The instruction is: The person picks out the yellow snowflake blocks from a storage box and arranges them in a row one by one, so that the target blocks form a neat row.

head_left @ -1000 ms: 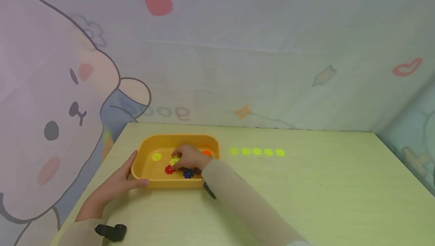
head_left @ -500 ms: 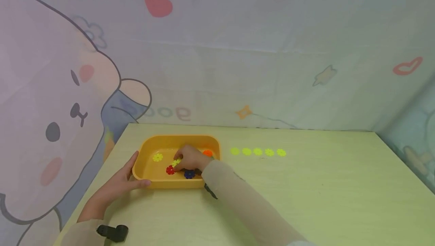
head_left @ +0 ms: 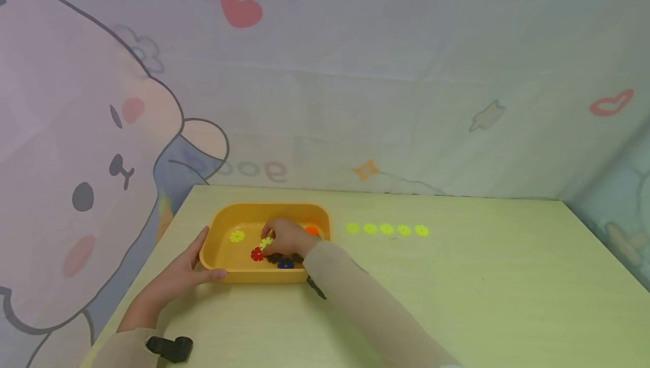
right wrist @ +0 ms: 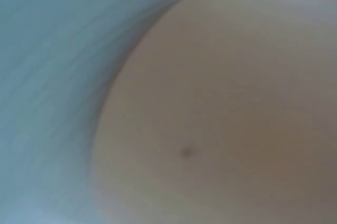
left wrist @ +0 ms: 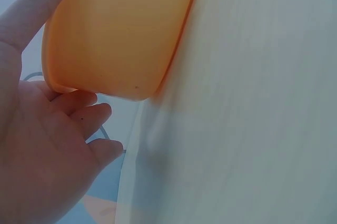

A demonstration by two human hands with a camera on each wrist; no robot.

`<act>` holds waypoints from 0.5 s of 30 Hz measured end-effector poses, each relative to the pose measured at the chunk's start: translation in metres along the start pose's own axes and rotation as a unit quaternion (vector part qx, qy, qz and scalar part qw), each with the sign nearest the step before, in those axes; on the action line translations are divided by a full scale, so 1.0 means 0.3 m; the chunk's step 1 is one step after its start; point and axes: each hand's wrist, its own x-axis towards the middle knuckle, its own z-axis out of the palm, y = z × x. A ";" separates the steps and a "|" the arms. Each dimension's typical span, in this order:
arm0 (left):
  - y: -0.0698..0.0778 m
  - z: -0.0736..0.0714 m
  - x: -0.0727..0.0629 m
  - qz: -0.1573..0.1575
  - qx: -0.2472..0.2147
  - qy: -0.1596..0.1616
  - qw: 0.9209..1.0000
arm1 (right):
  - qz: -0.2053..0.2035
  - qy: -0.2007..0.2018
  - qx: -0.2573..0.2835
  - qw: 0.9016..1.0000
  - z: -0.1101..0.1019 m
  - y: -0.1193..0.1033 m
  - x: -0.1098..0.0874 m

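Observation:
In the head view my left hand [head_left: 178, 272] grips the near left corner of a yellow-orange plastic tub [head_left: 264, 276]. Its thumb lies along the front and its fingers are at the left side; the left wrist view shows the tub's outer wall [left wrist: 121, 34] between them. My right hand [head_left: 288, 237] reaches inside, thumb and fingertips curled about a yellow snowflake disc [head_left: 266, 243]. A red disc [head_left: 257, 254] lies by the thumb. Below the palm are a dark blue disc [head_left: 286, 264] and dark discs [head_left: 274, 258], partly hidden. Only blurred skin and cloth fill the right wrist view.
Another yellow disc [head_left: 237, 236] lies alone at the tub's left. An orange disc [head_left: 312, 231] sits at its right end, partly behind my wrist. Several yellow-green discs [head_left: 386, 229] form a row on the pale table [head_left: 482, 277], right of the tub. A printed cloth [head_left: 386, 74] hangs behind.
My right hand stays in the tub with small finger movements. The dark blue disc has shifted and tilted, and a dark disc beside it shows more. My left hand keeps its hold.

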 end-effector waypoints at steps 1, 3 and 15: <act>0.000 0.000 0.000 0.000 0.001 0.000 1.000 | 0.000 0.000 0.000 1.000 -0.001 0.000 -0.001; 0.000 0.001 0.000 -0.002 0.003 0.001 1.000 | -0.001 -0.003 0.001 1.000 -0.005 -0.001 -0.002; 0.000 -0.002 -0.004 0.012 -0.002 0.002 1.000 | 0.013 -0.015 0.034 0.999 -0.019 -0.008 -0.015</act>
